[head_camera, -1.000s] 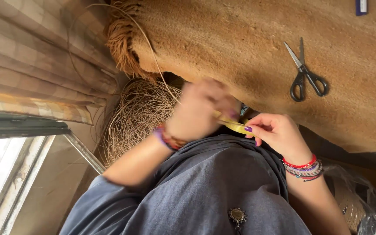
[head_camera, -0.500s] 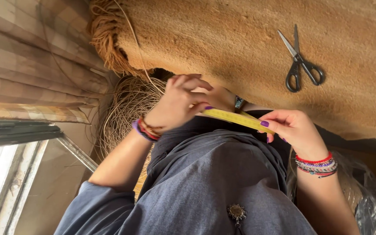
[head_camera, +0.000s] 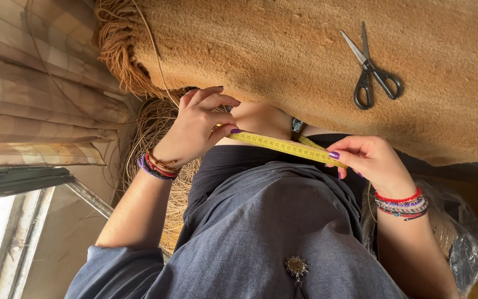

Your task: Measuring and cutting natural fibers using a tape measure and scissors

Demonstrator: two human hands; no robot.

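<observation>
A yellow measuring tape is stretched between my two hands above my lap in a dark blue garment. My left hand pinches one end of the tape between thumb and forefinger, its other fingers spread. My right hand pinches the other end, with more tape looping back behind it. Both wrists wear beaded bracelets. The tape hangs just in front of the edge of a brown woolly rug.
Black-handled scissors lie shut on the rug at upper right. A coil of thin tan cord sits under the rug's fringed corner. A checked curtain hangs at left. A clear plastic bag is at lower right.
My hands have drawn apart, the right one moving right, so a longer stretch of tape is pulled taut between them. The view has shifted slightly.
</observation>
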